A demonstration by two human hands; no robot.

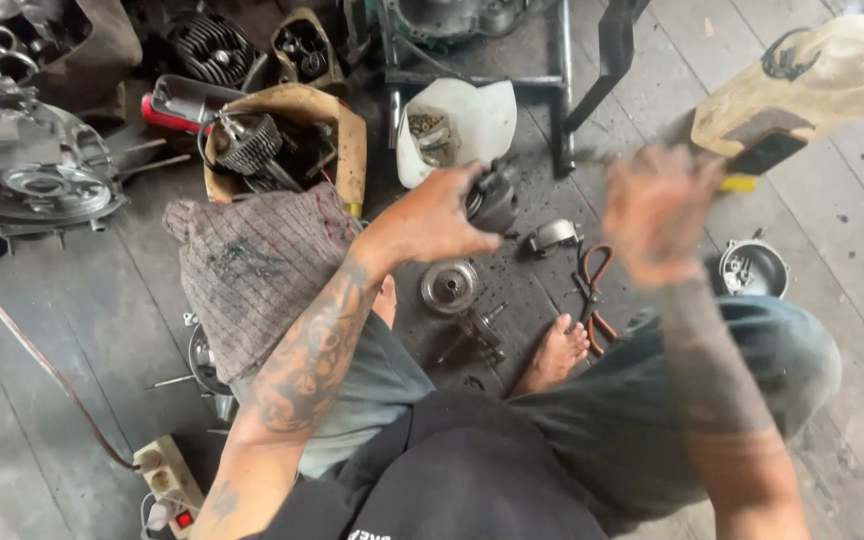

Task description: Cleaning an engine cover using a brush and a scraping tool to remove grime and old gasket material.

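Left hand (442,215): fingers curled tight round one dark metal engine part (494,197), held just above the floor. Right hand (657,215): blurred, raised, can't tell finger spread. One pair of orange-handled pliers (592,290) between them on the floor. One cut white jug (472,120) of bolts beyond.

- One view only, worn on the head of a person seated on a dark plank floor (72,400), looking steeply down and a little forward.
- It sits close: the person's own knees and torso fill 5 to 7 o'clock, and both forearms run up from the bottom edge.
- The left hand (442,215) lies near centre; the right hand (657,210), blurred, at 2 o'clock.
- Farthest reach is 12 o'clock, where a black metal stand (564,90) meets the top edge.
- No second view shares the scene.
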